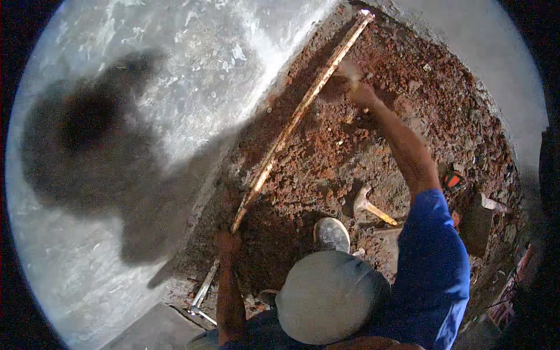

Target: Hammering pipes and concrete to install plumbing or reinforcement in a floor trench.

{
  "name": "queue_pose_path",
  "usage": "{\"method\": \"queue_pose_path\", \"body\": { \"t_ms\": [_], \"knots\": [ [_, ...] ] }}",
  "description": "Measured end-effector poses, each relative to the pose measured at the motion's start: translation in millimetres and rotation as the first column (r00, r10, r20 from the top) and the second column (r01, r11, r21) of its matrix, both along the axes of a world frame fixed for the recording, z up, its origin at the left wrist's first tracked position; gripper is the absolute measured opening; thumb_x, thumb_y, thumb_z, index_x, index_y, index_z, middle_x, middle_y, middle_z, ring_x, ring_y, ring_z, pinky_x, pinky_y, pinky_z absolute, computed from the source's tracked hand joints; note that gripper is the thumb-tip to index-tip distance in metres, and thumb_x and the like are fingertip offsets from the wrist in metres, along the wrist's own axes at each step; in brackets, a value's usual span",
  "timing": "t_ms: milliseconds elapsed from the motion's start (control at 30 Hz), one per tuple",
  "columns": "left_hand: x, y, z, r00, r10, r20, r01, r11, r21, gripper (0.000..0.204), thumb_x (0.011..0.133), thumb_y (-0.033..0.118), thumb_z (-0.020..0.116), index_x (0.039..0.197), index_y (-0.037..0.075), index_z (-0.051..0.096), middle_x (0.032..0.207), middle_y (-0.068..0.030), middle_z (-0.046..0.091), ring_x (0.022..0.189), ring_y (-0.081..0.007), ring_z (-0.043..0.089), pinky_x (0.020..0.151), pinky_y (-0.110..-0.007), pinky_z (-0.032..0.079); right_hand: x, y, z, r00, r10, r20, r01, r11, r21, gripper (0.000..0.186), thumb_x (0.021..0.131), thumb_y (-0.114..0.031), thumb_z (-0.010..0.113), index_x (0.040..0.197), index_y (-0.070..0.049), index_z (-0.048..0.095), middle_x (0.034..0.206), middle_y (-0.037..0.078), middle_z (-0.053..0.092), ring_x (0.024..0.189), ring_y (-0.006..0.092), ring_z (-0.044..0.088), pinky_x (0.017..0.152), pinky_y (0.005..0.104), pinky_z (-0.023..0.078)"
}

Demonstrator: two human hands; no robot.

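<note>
A long, narrow, dirt-stained straight bar (pixel 303 108) lies slantwise over reddish-brown broken soil (pixel 326 169), from near my left side to the far edge. My left hand (pixel 228 242), in shadow, is closed around the bar's near end. Farther off to the right, my right hand (pixel 363 94) reaches out beside the bar's far half. Motion smears its fingers, and a pale blurred shape (pixel 349 71) shows just beyond them; I cannot tell what it is or whether it is held.
A claw hammer (pixel 376 209) with a yellow handle lies right of a shoe (pixel 331 234). Farther right sit a black-and-orange tape measure (pixel 453 181) and a whitish piece (pixel 493 203). A thin metal frame (pixel 201 297) is below my left hand. Grey concrete (pixel 192 76) borders the soil.
</note>
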State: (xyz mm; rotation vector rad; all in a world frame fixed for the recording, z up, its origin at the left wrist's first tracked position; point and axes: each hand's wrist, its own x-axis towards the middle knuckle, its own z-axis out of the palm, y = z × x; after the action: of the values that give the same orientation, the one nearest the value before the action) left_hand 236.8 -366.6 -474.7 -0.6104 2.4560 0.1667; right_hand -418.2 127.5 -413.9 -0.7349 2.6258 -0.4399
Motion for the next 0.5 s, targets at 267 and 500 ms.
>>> {"method": "queue_pose_path", "body": {
  "t_ms": [267,500],
  "knots": [
    [-41.0,50.2,34.0,0.98,-0.066,-0.19,0.008,0.957,-0.289,0.058,0.081,0.044,0.054,0.12,0.001,0.045,0.113,-0.0205,0.05,0.103,-0.0336,0.048,0.094,-0.047,0.035,119.5,3.3,93.9,0.894,0.055,0.445,-0.152,0.971,0.186,0.036,0.077,-0.03,0.059,0.096,0.001,0.06,0.09,0.016,0.064,0.077,0.0266,0.061,0.065,0.0405,0.049],
    [-76.3,96.6,-1.3,0.751,-0.285,-0.596,0.178,0.956,-0.232,0.062,0.076,0.052,0.056,0.112,0.002,0.052,0.103,-0.0189,0.057,0.104,-0.0351,0.049,0.097,-0.054,0.027,106.9,121.8,-51.6,0.581,-0.49,-0.651,0.539,0.83,-0.144,0.033,0.078,-0.026,0.055,0.089,0.006,0.059,0.08,0.016,0.064,0.067,0.0217,0.062,0.057,0.0339,0.051]
  ]
}}
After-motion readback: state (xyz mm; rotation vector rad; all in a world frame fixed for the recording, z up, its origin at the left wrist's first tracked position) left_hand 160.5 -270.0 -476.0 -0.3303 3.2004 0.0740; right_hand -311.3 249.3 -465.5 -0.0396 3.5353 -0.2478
